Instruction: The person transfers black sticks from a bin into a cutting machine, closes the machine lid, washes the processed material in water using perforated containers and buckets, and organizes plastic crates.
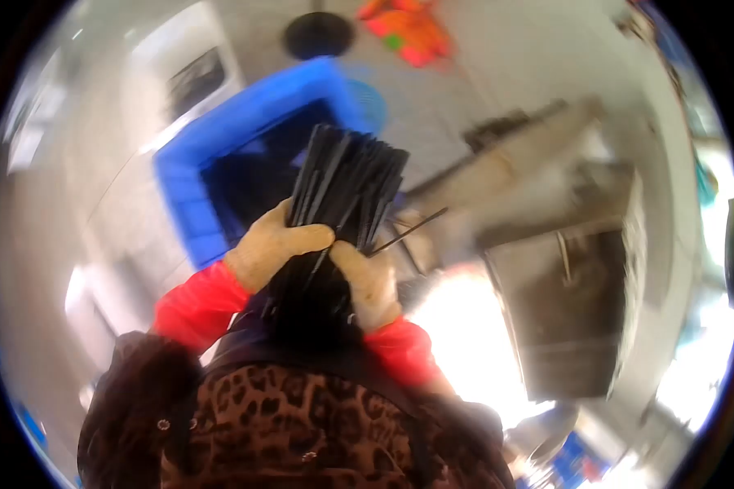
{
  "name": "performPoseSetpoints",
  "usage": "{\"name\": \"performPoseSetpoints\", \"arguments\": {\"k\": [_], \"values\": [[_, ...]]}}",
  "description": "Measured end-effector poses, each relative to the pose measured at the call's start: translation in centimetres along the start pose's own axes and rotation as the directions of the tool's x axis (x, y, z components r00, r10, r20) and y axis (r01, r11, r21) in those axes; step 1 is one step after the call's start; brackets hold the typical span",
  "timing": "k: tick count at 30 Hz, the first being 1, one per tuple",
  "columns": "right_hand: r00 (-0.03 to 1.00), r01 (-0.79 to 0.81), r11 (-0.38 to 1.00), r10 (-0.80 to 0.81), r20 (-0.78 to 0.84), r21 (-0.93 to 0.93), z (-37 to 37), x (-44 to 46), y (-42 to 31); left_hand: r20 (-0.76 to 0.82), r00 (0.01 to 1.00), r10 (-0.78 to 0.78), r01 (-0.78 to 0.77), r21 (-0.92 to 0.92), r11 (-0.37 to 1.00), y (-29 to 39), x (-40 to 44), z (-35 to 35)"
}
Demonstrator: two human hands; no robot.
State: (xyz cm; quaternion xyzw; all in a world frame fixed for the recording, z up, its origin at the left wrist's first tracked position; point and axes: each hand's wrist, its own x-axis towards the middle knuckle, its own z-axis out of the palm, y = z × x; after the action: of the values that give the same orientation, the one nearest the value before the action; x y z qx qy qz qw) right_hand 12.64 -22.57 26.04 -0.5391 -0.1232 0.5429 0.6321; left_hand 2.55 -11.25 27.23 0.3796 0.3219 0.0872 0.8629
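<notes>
From where I stand, the floor (457,98) runs pale and greyish behind the work, blurred in places, and bends toward the rim of the round view. At the centre of the frame is a thick bundle of black strips (347,179), fanned a little at its upper end. The left hand (273,244) grips it from the left and the right hand (369,281) from the lower right, thumbs nearly meeting across the front; both look gloved in pale tan, below red sleeves (404,350). A thin dark rod (416,227) sticks out to the right, beside the right hand; I can't tell what it belongs to.

Left of centre, behind the bundle, sits a blue crate (189,218) with dark contents, too dim to make out. Past its upper right corner a light blue round thing (367,106) shows, and at the top of the frame there's a black disc (318,35) beside a crumpled orange item (408,31) with a green spot. A white object with a dark panel (196,77) fills the upper left. Right of centre stands a large dark box-like piece (563,326), next to a patch of glaring light.
</notes>
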Motion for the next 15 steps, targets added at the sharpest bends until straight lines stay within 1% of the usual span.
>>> {"name": "performPoseSetpoints", "arguments": {"k": [1,2,4,5,6,7,8,10,11,12,14,15], "values": [[0.982,-0.102,0.994,0.105,-0.154,0.029,-1.1,-0.6,0.4,0.028,1.000,-0.013,0.011,0.059,0.998,0.2,0.2,1.9],[0.977,0.015,0.995,0.007,-0.213,0.100,-2.7,-1.5,1.3,0.068,0.996,-0.064,0.057,0.088,0.995,-0.3,1.3,3.2],[0.915,0.093,0.989,-0.038,-0.401,0.119,-4.1,-3.4,0.5,0.256,0.963,-0.084,0.034,0.194,0.980,-0.3,2.6,5.9],[0.878,0.160,0.983,-0.100,-0.468,0.089,-4.6,-4.4,-0.3,0.278,0.956,-0.098,0.039,0.209,0.977,-0.6,3.5,7.0],[0.834,0.226,0.973,-0.165,-0.527,0.054,-5.2,-5.3,-1.1,0.325,0.936,-0.133,0.007,0.362,0.932,-0.8,4.6,8.4],[0.827,0.299,0.931,-0.144,-0.544,0.208,-6.3,-5.5,-0.7,0.360,0.918,-0.168,-0.036,0.498,0.866,-1.0,5.5,9.7],[0.789,0.363,0.890,-0.135,-0.600,0.276,-6.6,-6.2,-1.0,0.371,0.913,-0.171,-0.043,0.504,0.863,-0.9,6.0,11.1],[0.799,0.395,0.878,-0.183,-0.573,0.271,-7.7,-7.3,-2.3,0.267,0.936,-0.228,-0.047,0.739,0.672,-0.6,6.7,13.6],[0.797,0.339,0.935,-0.228,-0.560,0.102,-9.8,-9.9,-1.8,0.304,0.922,-0.240,-0.079,0.753,0.653,-2.2,6.3,16.1],[0.795,0.343,0.935,-0.235,-0.560,0.095,-10.5,-9.9,-1.0,0.311,0.921,-0.235,-0.086,0.750,0.656,-2.2,6.2,16.4],[0.771,0.358,0.929,-0.348,-0.533,-0.089,-13.2,-11.0,-0.5,0.371,0.890,-0.266,-0.100,0.726,0.681,-2.6,5.7,18.8],[0.708,0.248,0.824,-0.513,-0.485,-0.509,-13.4,-12.2,-1.3,0.316,0.901,-0.296,-0.075,0.787,0.612,-3.1,5.5,19.8]]}}
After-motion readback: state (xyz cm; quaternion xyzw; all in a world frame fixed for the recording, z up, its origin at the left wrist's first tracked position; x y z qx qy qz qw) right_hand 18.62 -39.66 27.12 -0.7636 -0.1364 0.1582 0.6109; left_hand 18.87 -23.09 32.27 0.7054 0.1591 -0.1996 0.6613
